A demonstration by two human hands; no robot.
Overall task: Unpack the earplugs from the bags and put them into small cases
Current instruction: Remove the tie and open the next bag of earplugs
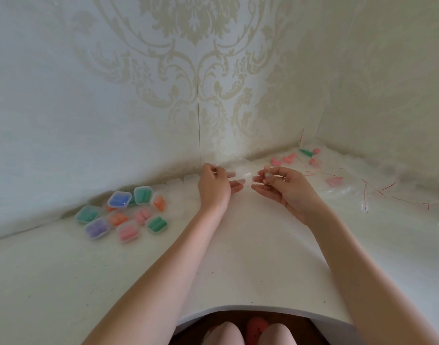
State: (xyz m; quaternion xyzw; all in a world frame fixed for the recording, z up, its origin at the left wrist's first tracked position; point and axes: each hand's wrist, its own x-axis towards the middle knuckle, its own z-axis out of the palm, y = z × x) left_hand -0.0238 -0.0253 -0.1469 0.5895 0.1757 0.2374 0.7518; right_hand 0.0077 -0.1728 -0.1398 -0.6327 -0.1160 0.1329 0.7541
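Both hands are raised over the white table near the back wall. My left hand [214, 185] and my right hand [279, 183] pinch the two ends of a small clear plastic bag [240, 176] stretched between them. What the bag holds is too faint to tell. To the left lie several small clear cases [123, 212] filled with blue, green, orange, pink and purple earplugs. At the back right, loose pink earplugs [283, 159] and a green one [306, 152] lie among clear bags.
Empty clear bags with red strips [377, 189] litter the right side of the table. More clear empty cases [186, 181] sit along the wall behind my left hand. Patterned walls meet in a corner at the back right. The table's curved front edge [250, 308] is near my knees.
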